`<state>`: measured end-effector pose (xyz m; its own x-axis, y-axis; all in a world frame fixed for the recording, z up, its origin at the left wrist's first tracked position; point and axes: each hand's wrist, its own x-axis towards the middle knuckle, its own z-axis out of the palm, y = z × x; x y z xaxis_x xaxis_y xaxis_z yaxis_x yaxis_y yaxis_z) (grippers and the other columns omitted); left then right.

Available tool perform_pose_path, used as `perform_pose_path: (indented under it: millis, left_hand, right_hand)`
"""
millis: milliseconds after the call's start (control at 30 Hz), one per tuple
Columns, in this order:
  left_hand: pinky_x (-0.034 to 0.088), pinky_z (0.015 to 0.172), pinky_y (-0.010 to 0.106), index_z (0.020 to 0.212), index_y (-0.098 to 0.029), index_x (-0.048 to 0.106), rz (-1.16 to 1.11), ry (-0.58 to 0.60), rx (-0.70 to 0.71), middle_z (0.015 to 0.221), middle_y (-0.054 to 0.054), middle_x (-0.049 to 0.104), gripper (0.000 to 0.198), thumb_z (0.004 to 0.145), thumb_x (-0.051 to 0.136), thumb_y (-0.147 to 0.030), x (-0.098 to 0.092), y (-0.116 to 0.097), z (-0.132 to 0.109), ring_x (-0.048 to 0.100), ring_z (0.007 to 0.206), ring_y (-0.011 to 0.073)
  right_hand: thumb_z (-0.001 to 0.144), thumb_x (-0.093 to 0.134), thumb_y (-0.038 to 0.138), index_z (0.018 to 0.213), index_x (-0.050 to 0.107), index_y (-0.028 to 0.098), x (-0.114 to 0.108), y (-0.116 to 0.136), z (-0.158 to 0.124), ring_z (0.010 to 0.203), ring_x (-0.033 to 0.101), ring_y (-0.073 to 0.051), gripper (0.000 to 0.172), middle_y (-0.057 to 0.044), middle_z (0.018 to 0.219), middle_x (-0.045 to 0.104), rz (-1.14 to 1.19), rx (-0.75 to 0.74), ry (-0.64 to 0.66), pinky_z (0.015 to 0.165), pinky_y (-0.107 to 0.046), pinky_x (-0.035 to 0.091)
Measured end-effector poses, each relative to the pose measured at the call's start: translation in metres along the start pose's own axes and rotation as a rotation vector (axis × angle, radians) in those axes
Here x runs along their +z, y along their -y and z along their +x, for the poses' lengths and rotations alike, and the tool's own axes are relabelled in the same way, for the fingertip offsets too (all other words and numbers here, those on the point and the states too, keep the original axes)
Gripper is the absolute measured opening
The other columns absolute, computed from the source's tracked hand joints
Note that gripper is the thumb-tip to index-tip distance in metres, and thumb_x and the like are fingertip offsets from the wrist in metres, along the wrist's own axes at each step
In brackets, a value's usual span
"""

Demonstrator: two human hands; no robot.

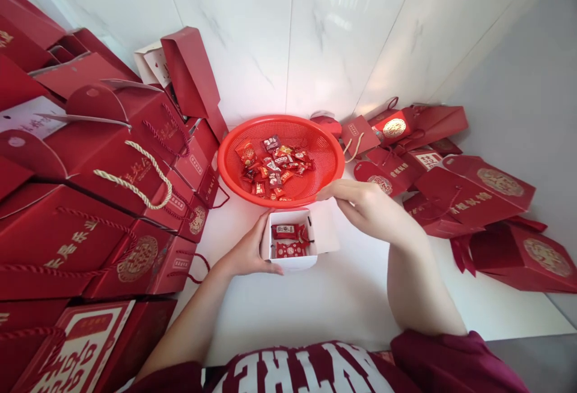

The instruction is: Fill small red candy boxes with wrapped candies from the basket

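Filling looks to be the step in hand. The left hand (247, 255) grips the side of the one open white box (293, 262) on the table (342, 297), just before the one red basket (327, 158). The right hand (360, 201) reaches to the basket's near rim; I cannot tell whether it pinches anything. About three boxed sweets (289, 250) show, against some two dozen loose sweets (274, 167). The next move calls for picking one out singly.

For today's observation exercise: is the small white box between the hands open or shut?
Open. The white box has its flap folded back, and red sweets show inside.
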<state>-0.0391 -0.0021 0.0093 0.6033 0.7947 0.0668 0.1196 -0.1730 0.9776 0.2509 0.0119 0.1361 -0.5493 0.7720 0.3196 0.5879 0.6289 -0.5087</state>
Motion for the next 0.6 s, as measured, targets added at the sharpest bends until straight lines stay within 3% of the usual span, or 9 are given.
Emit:
perform_pose_path:
  millis: [100,167,233,267,367,433,500,600]
  left_hand:
    - [0.028,0.121,0.049,0.157,-0.020,0.020,-0.021,0.075,-0.027,0.162,0.018,0.027,0.119,0.065,0.083,-0.061,-0.010,-0.005,-0.008,0.029,0.149,0.0387]
    - [0.033,0.119,0.047,0.156,-0.020,0.028,-0.069,0.084,-0.054,0.160,0.015,0.035,0.090,0.085,0.059,-0.067,-0.018,-0.006,-0.013,0.037,0.145,0.0352]
    - [0.037,0.117,0.044,0.151,-0.021,0.040,-0.062,0.045,-0.093,0.154,0.011,0.046,0.062,0.100,0.036,-0.055,-0.024,-0.006,-0.015,0.046,0.140,0.0302]
    - [0.037,0.116,0.042,0.146,-0.021,0.048,-0.015,0.017,-0.117,0.150,0.010,0.052,0.053,0.102,0.034,-0.046,-0.028,-0.007,-0.016,0.049,0.137,0.0283]
    - [0.041,0.113,0.039,0.127,-0.020,0.067,0.190,0.007,-0.176,0.133,0.007,0.066,0.038,0.091,0.053,-0.027,-0.034,-0.011,-0.016,0.058,0.126,0.0273]
    - [0.045,0.110,0.039,0.126,-0.020,0.067,0.253,0.076,-0.180,0.132,0.007,0.067,0.044,0.082,0.067,-0.024,-0.034,-0.016,-0.017,0.061,0.122,0.0284]
    - [0.045,0.110,0.041,0.137,-0.021,0.058,0.225,0.148,-0.163,0.141,0.010,0.061,0.065,0.075,0.077,-0.026,-0.030,-0.022,-0.018,0.058,0.128,0.0307]
    - [0.039,0.116,0.045,0.148,-0.020,0.045,0.124,0.201,-0.135,0.150,0.013,0.051,0.092,0.066,0.087,-0.026,-0.023,-0.024,-0.018,0.049,0.137,0.0342]
  right_hand:
    - [0.093,0.042,0.004,0.112,0.068,0.023,-0.013,-0.003,-0.011,0.094,0.068,-0.021,0.037,-0.003,0.103,0.072,-0.023,0.057,-0.033,0.081,-0.032,0.050]
    - [0.095,0.046,0.010,0.112,0.068,0.024,-0.015,-0.007,-0.020,0.095,0.069,-0.021,0.031,-0.003,0.103,0.073,-0.021,0.111,-0.017,0.082,-0.033,0.051]
    - [0.097,0.048,0.017,0.113,0.067,0.024,-0.012,-0.015,-0.031,0.098,0.069,-0.022,0.026,-0.004,0.107,0.073,0.013,0.174,0.039,0.084,-0.035,0.053]
    - [0.097,0.048,0.020,0.116,0.065,0.024,-0.008,-0.020,-0.038,0.099,0.069,-0.023,0.026,-0.005,0.109,0.072,0.037,0.212,0.078,0.085,-0.036,0.053]
    - [0.092,0.055,0.020,0.129,0.058,0.023,0.009,-0.039,-0.059,0.102,0.069,-0.025,0.036,-0.008,0.116,0.070,0.106,0.336,0.219,0.089,-0.041,0.055]
    - [0.085,0.066,0.021,0.139,0.052,0.024,0.023,-0.048,-0.070,0.111,0.065,-0.027,0.056,-0.009,0.128,0.065,0.185,0.362,0.297,0.094,-0.044,0.054]
    - [0.078,0.075,0.023,0.147,0.044,0.026,0.037,-0.050,-0.076,0.123,0.058,-0.029,0.076,-0.009,0.142,0.056,0.317,0.325,0.320,0.102,-0.046,0.050]
    - [0.075,0.080,0.027,0.151,0.040,0.028,0.054,-0.045,-0.075,0.134,0.049,-0.031,0.086,-0.008,0.150,0.048,0.501,0.228,0.308,0.113,-0.048,0.041]
